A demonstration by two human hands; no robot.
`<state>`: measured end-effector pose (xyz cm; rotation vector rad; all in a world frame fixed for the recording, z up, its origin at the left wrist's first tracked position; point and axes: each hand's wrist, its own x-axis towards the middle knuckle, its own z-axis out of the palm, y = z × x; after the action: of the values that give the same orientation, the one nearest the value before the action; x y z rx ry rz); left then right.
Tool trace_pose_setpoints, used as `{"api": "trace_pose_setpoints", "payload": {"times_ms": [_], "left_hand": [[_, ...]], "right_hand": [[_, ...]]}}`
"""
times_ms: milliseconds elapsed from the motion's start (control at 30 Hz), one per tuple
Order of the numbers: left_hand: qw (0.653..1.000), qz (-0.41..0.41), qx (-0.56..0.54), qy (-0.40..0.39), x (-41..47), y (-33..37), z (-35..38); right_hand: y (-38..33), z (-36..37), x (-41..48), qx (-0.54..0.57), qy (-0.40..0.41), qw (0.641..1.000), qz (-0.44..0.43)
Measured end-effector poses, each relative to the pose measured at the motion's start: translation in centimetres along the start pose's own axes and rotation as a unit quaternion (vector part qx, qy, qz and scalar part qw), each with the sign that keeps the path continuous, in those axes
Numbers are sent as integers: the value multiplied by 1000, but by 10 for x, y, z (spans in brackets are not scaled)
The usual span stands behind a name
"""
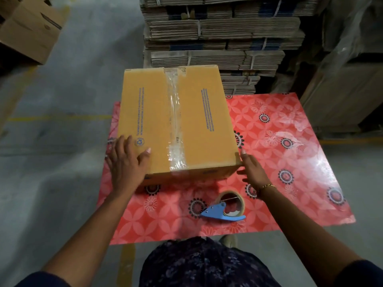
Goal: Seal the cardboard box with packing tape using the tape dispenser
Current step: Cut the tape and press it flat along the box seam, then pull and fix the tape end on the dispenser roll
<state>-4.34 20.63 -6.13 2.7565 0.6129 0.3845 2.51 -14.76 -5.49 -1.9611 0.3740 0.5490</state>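
Observation:
A closed brown cardboard box (199, 121) stands on a red flowered table (279, 162). A strip of clear packing tape (175, 121) runs along its top seam and down the near side. My left hand (126, 162) lies flat with spread fingers on the box's near left corner. My right hand (252, 170) is open, its fingertips touching the box's near right corner. The blue tape dispenser (222, 212) with its tape roll (231, 201) lies on the table near me, held by neither hand.
Bundled stacks of flat cardboard (217, 34) rise right behind the table. An open carton (31, 27) sits on the grey floor at far left. Plastic-wrapped goods (352, 69) stand at the right. The table's right half holds nothing.

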Motion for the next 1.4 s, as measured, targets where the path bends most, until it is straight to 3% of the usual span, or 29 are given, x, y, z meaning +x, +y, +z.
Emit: {"api": "trace_pose_setpoints", "payload": {"times_ms": [100,233,333,433,567,667,800,833,900,933,1000,1033,1067,1133,1200,1300,1400], "left_hand": [[993,109,28,-31,-3,37,12],[969,210,17,-128,-2,87,32],[961,234,42,-142,-5,100,39],[961,235,45,-139,-4,96,39],[959,241,24,-147,-4,95,37],[964,222,-18,-146,-3,94,40],[960,209,-173,-68,-7,98,25],[956,181,-214,-84,-11,102,20],[918,70,-336,-199,-18,119,4],[870,-7,-406,-280,-21,132,-6],[706,-143,-514,-465,-29,156,-30],[628,-165,-545,-530,-33,166,-41],[571,-162,-572,-566,-38,174,-47],[498,-163,-636,-567,-48,191,-63],[480,-189,-682,-518,-53,207,-72],[551,-191,-693,-424,-53,225,-77],[583,-190,-715,-336,-42,226,-81]], "right_hand": [[48,-8,-17,-35,25,998,40],[97,-7,-35,-153,32,984,89],[110,7,-46,-188,-13,970,151],[125,24,-47,-150,-31,971,181],[119,34,-53,27,1,976,217],[108,25,-58,59,5,984,170],[57,-13,-63,86,-65,994,14],[34,-26,-64,88,-95,991,-27],[-13,-48,-67,86,-159,978,-101],[-37,-56,-68,79,-180,971,-132],[-80,-65,-72,73,-195,959,-190],[-98,-67,-75,73,-200,952,-221],[-113,-68,-76,74,-209,942,-252],[-133,-64,-77,60,-233,926,-292],[-142,-57,-75,45,-224,924,-306],[-145,-54,-70,78,-166,933,-310],[-139,-61,-78,104,-39,952,-287]]}}
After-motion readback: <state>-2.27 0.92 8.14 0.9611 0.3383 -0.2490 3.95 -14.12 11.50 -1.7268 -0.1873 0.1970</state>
